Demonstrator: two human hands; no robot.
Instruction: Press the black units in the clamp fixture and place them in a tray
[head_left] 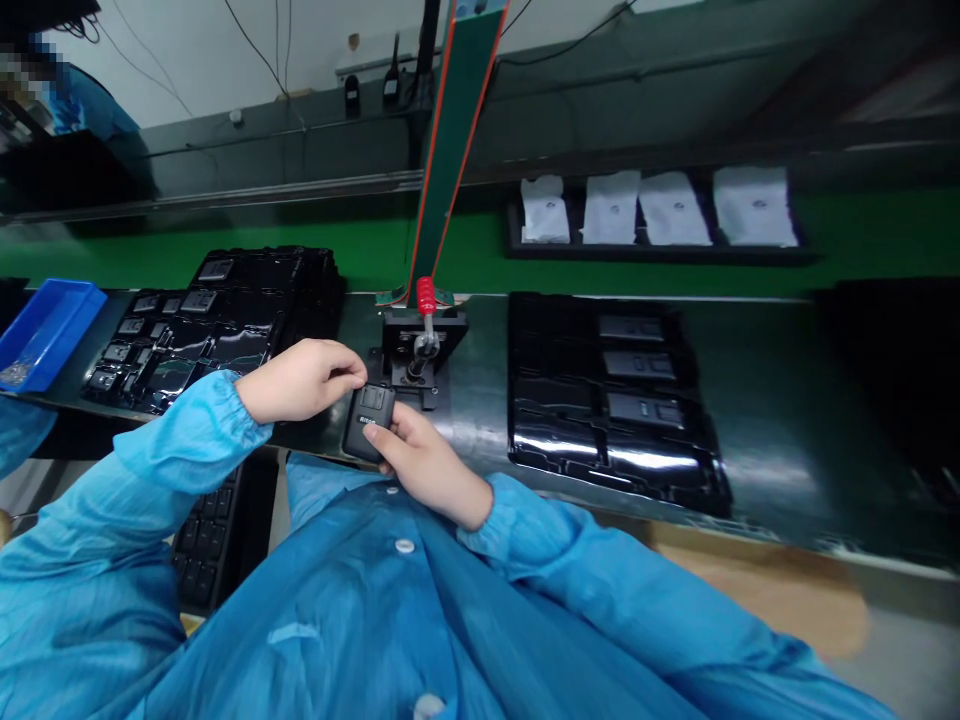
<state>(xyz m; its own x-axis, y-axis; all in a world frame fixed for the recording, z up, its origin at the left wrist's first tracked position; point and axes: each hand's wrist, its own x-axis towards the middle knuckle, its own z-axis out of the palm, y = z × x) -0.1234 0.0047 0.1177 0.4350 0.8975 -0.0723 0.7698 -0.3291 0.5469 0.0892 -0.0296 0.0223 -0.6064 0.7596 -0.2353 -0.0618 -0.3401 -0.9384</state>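
A small black device (370, 422) with white lettering is held near the bench's front edge. My right hand (424, 462) cups it from below and the right, fingers wrapped round it. My left hand (304, 378) pinches at its upper left corner, fingers curled. Both arms wear blue sleeves. Just behind the device stands a black clamp fixture (420, 355) with a red-handled lever (425, 297).
A stack of glossy black trays (202, 325) with small parts lies at the left, another black tray (611, 400) at the right. A blue bin (41, 330) sits far left. White pouches (660, 208) line a tray on the green conveyor behind. A keyboard (206, 545) sits below the bench.
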